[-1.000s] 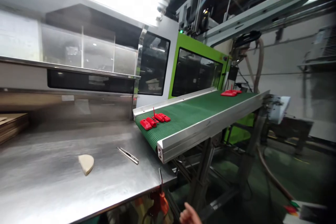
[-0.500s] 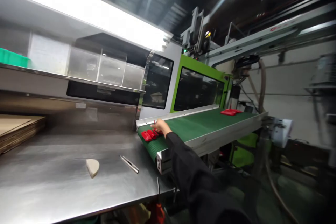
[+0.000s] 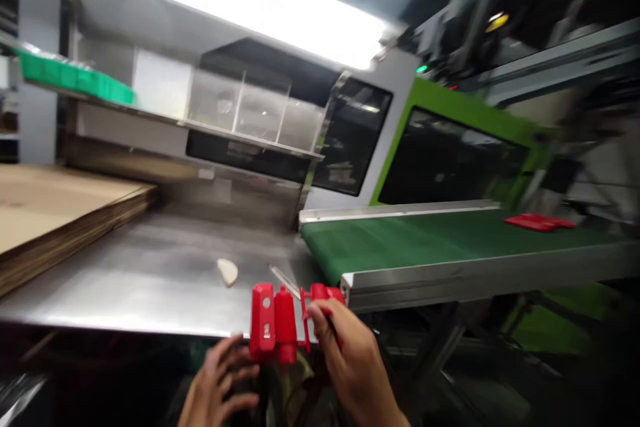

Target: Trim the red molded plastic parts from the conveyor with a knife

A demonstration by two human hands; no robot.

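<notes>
Red moulded part (image 3: 280, 321) between hands, right hand (image 3: 353, 363) gripping, left hand (image 3: 217, 387) below

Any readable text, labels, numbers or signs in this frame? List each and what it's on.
None readable.
Pale label on the steel back panel: too blurred to read.
White sheet behind the shelf: blank or washed out, cannot tell.
Red moulded part held by the right hand, left hand beside it: no marking visible.
Green machine housing: no legible lettering.
</notes>
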